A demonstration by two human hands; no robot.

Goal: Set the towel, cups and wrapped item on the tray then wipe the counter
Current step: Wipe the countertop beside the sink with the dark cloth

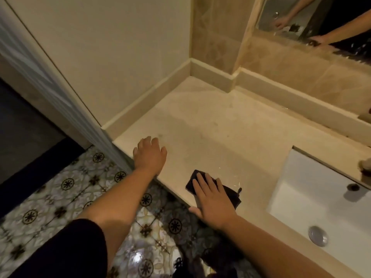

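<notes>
Right hand (212,199) flat on dark cloth (230,195) | left hand (149,155) perhaps touching counter (230,127)

matt stone counter (230,127), dark cloth (190,184)

The right hand (212,199) lies flat over most of a dark cloth (230,194) near the sink (313,189), hiding its middle. The sink is cut off by the right edge, where a blurred pale object (365,165) on its rim cannot be identified.
</notes>
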